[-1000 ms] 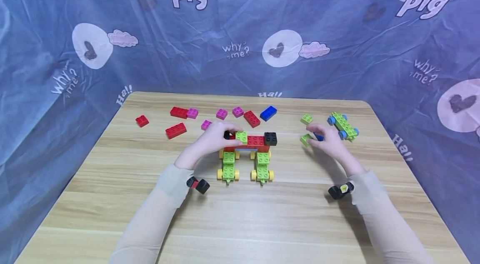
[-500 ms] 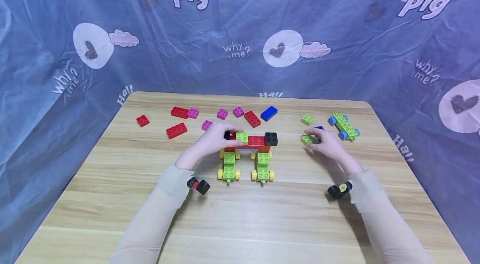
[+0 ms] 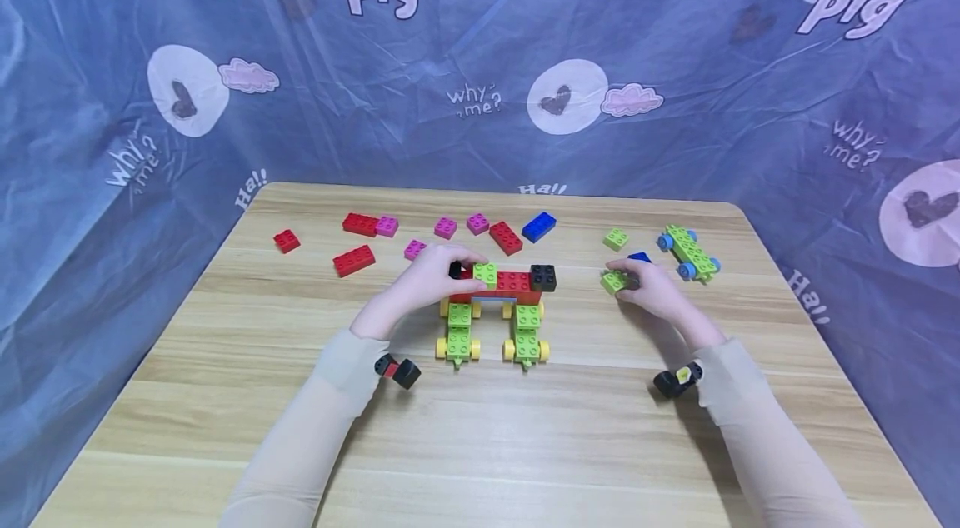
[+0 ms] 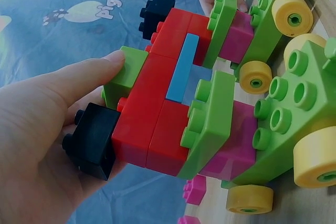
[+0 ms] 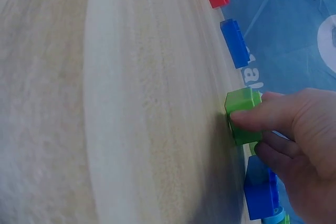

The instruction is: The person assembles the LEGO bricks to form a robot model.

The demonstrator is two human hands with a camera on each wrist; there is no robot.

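Observation:
In the head view my left hand (image 3: 432,274) grips a light green brick (image 3: 484,275) on top of a built brick vehicle. The left wrist view shows one fingertip on the green brick (image 4: 126,72) and other fingers behind it. The vehicle has a red beam (image 4: 149,98), black end bricks (image 4: 94,140) and two green wheeled bases (image 3: 459,343) with yellow wheels. At the right my right hand (image 3: 651,286) pinches another light green brick (image 5: 242,115) between thumb and fingers. Whether that brick touches the table is hard to tell.
Behind the right hand lie a blue brick (image 5: 261,190), a loose green brick (image 3: 616,239) and a green base with blue wheels (image 3: 690,253). Several red bricks (image 3: 354,261) and pink bricks (image 3: 446,227) lie along the back, beside another blue brick (image 3: 539,226).
My right hand has shifted slightly left and its fingers have come together on the green brick, which has turned a little. The left hand and the vehicle stay essentially in place.

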